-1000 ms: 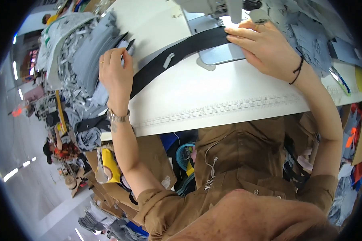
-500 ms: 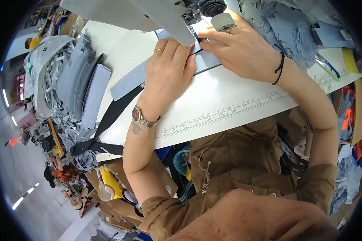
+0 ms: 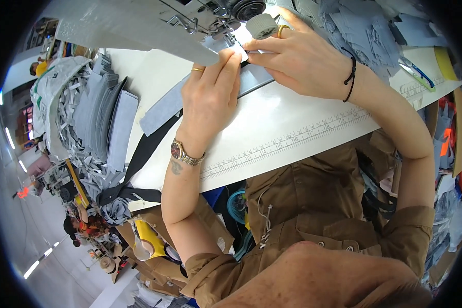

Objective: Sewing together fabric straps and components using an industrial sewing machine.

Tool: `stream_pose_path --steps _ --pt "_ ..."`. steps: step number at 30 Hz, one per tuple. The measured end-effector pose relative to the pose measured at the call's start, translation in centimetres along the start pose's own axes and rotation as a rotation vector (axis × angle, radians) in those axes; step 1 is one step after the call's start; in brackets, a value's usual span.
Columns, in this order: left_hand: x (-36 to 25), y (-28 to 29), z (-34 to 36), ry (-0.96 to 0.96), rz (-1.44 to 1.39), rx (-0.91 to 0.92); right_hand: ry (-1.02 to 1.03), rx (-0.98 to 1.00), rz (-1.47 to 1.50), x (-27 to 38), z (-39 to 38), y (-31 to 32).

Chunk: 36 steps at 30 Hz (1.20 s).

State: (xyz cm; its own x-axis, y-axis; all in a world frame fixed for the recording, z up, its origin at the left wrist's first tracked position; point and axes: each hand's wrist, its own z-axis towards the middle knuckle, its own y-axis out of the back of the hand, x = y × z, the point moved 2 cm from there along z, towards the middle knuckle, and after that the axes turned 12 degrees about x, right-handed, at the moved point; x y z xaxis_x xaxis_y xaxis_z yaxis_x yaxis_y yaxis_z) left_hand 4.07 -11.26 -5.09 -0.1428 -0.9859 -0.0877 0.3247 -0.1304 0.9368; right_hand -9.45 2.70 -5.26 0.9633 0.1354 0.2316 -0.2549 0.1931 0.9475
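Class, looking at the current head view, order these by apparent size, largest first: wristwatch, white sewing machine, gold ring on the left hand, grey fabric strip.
1. White sewing machine, cut off by the picture's edge
2. Grey fabric strip, judged by its visible part
3. Wristwatch
4. Gold ring on the left hand

A flat grey strip (image 3: 164,107) lies aslant on the white worktop (image 3: 272,120), a black band (image 3: 147,149) trailing from its near side.

Long flat fabric strip (image 3: 163,106): pale grey-blue, plain. Long narrow fabric strip (image 3: 147,148): black. Smooth tabletop (image 3: 262,123): white, dark ruler marks. Sewing-machine head (image 3: 113,28): white. Cloth garment (image 3: 315,192): brown.
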Motion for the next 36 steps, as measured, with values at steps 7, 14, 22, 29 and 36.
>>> stream_pose_path --steps 7,14,22,29,36 --pt "0.0 0.0 0.2 -0.023 0.031 0.005 0.028 -0.01 -0.04 0.0 -0.1 0.5" --pt "-0.3 0.5 0.6 -0.028 0.054 0.046 0.032 -0.044 -0.079 0.2 0.0 0.6" --pt "0.2 0.7 0.6 -0.062 0.097 0.101 0.115 0.002 -0.46 0.0 -0.1 2.0" --pt "0.6 0.6 0.4 -0.094 0.069 0.044 0.066 -0.088 -0.191 -0.3 0.3 0.2" --pt "1.0 0.7 0.1 -0.047 -0.046 0.046 -0.013 -0.061 0.013 0.0 -0.4 -0.3"
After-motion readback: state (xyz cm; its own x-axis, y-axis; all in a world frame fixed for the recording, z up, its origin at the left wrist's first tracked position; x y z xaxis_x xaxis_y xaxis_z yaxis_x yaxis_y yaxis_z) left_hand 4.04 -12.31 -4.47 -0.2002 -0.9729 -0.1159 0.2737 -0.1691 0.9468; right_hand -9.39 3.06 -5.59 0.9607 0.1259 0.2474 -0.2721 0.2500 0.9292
